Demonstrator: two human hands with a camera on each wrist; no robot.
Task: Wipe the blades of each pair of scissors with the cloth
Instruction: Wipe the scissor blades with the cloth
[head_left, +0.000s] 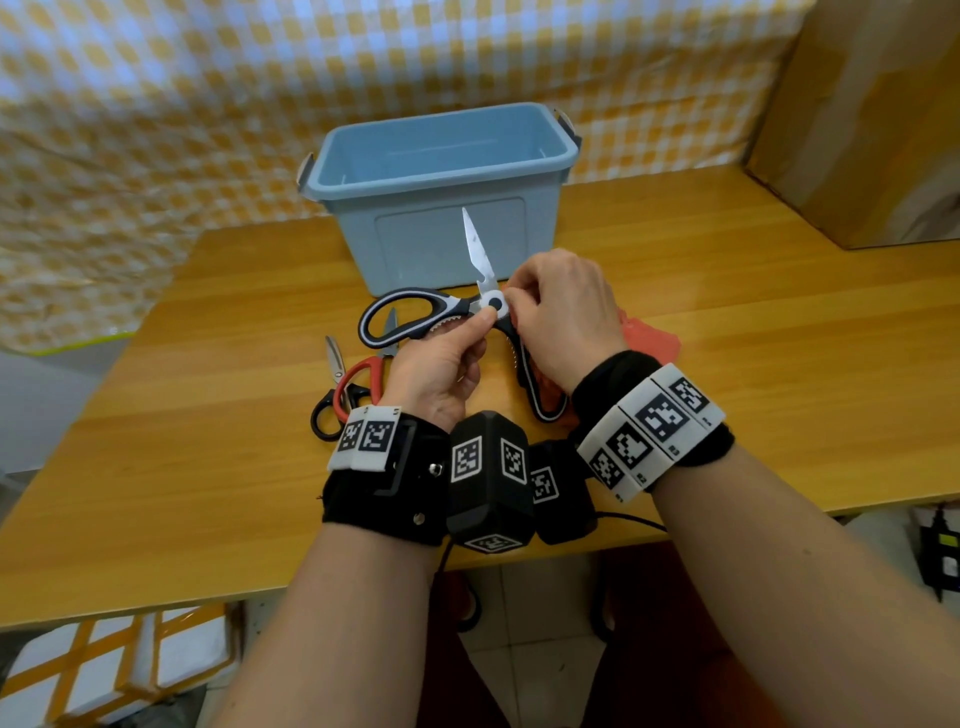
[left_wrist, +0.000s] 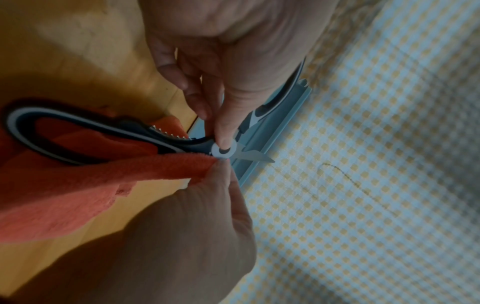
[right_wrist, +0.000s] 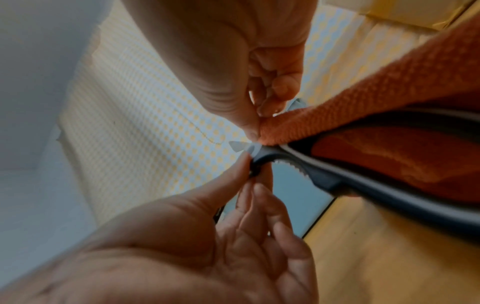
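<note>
Large kitchen scissors (head_left: 493, 304) with black-and-white handles are held spread wide above the wooden table (head_left: 208, 415). One blade (head_left: 475, 244) points up in front of the blue bin; the other is hidden under my right hand. My left hand (head_left: 480, 325) pinches the scissors at the pivot (left_wrist: 223, 149), thumb on top. My right hand (head_left: 519, 296) pinches a fold of the orange cloth (head_left: 649, 338) right at the pivot, on the hidden blade's side. The cloth (left_wrist: 64, 195) trails back under the lower handle (head_left: 540, 400). The cloth pinch (right_wrist: 262, 131) sits just beside the pivot.
Two smaller pairs lie on the table left of my left wrist: red-handled scissors (head_left: 358, 376) and black-handled scissors (head_left: 330, 410). An open blue plastic bin (head_left: 415, 244) stands just behind the hands. A cardboard box (head_left: 857, 130) is at the right; a yellow checked cloth (head_left: 156, 130) hangs behind.
</note>
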